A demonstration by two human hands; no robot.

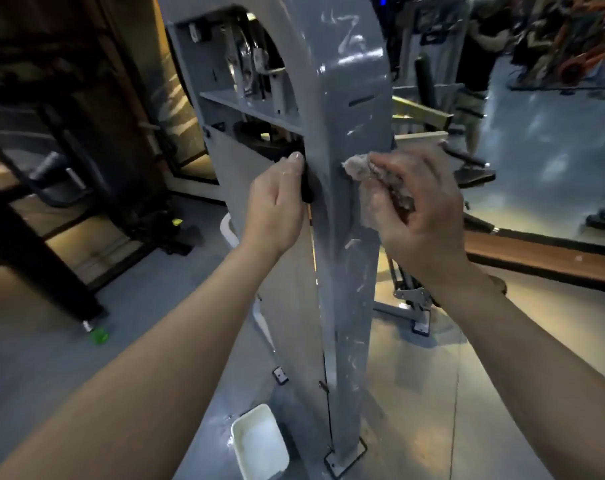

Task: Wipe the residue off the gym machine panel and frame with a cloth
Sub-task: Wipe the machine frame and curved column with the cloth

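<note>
Cloth (357,167) bunched in gripping right fingers (398,165) presses frame (349,98); left fingers (293,161) clasp panel (235,174) edge.

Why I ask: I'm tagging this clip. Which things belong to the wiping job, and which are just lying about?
In the job: cloth in the right hand, left hand gripping the panel edge, grey frame, white residue streaks.
Lying about: white tray (use unclear), green object, wooden bench, black rack.

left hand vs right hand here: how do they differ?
The left hand grips the side edge of the frame with no cloth; the right hand holds the cloth. The left hand's fingers wrap behind the edge; the right hand presses the cloth on the front face. Both touch the frame.
</note>
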